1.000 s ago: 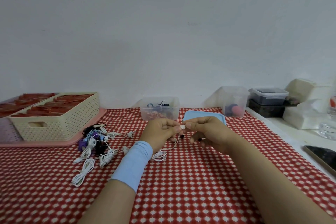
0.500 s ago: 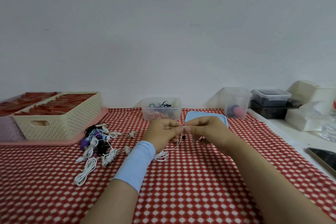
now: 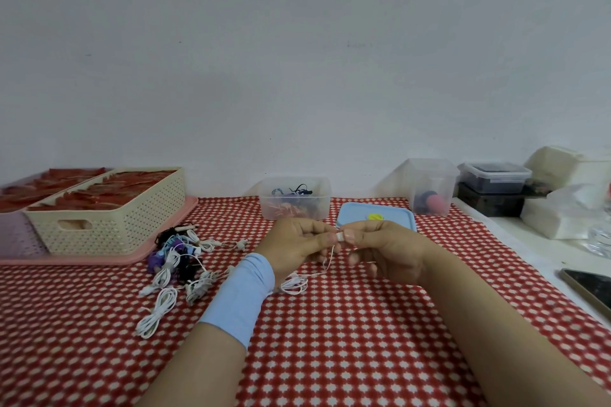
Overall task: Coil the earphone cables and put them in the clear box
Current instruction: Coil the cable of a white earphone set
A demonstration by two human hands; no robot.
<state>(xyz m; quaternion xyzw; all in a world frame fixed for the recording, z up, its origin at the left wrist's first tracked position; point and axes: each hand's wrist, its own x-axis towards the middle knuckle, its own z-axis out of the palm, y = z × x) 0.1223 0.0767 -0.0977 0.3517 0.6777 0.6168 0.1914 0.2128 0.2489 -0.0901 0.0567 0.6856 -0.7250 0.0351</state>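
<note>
Two hands meet just above the desk (image 3: 330, 347), which is covered in a red-and-white checked cloth. The left hand (image 3: 297, 248) and the right hand (image 3: 386, 251) each pinch, fingertips nearly touching, the same small white end piece of a thin white earphone cable (image 3: 295, 285). From that pinch the cable hangs down between the hands and trails back under the left wrist, where the rest of it lies in a loose bundle on the cloth. A pale blue fabric wristband (image 3: 241, 301) wraps the left forearm.

Just beyond the left hand stands the lidless clear plastic box (image 3: 295, 205), with a few dark and coloured cables already inside. Beyond the right hand, just beside the box, a light blue rectangular lid (image 3: 396, 218) lies flat. To the left of the left hand is a heap of white, purple and black earphone cables (image 3: 178, 261), some of them bundled. Farther left, a cream perforated plastic basket (image 3: 132, 225) sits on a pink tray (image 3: 99, 259). Beyond the right hand and to its right stands a taller clear plastic container (image 3: 429, 182).
</note>
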